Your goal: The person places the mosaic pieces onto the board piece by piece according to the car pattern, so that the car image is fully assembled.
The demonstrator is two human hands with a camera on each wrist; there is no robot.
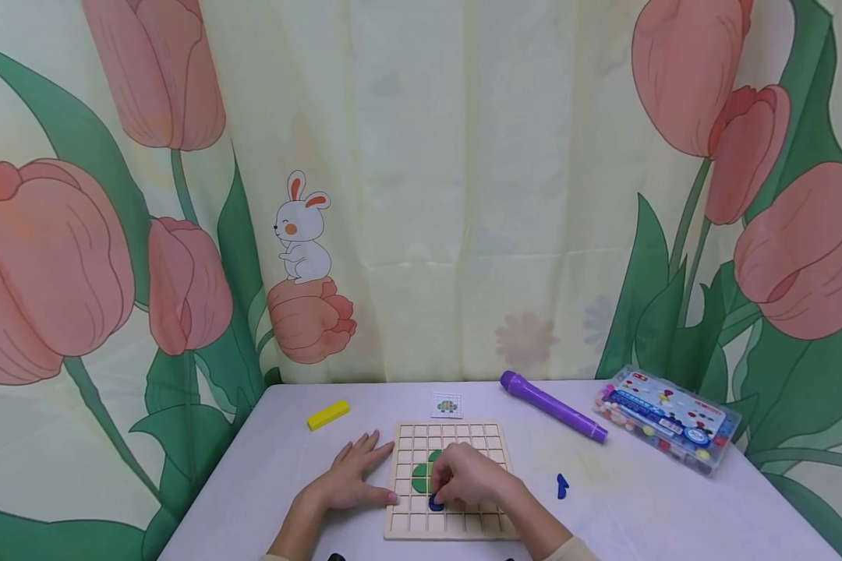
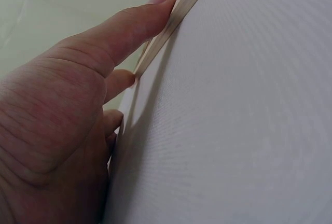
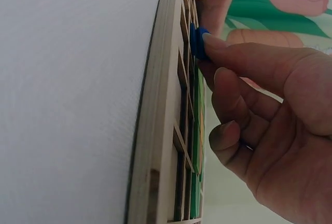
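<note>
Fingers of the right hand (image 1: 472, 477) curl down, pinching a blue piece (image 3: 199, 42) onto the wooden grid board (image 1: 494, 440). Left hand (image 1: 354, 474) lies flat, fingers straight, thumb against the board's edge, holding nothing.

Your right hand (image 1: 466, 475) pinches a small blue piece (image 1: 436, 503) at its fingertips, pressing it into a cell of the wooden grid board (image 1: 487, 436) near the front edge. Green pieces (image 1: 421, 477) already fill cells just behind it. Your left hand (image 1: 354, 475) lies flat on the table, thumb touching the board's left edge.
</note>
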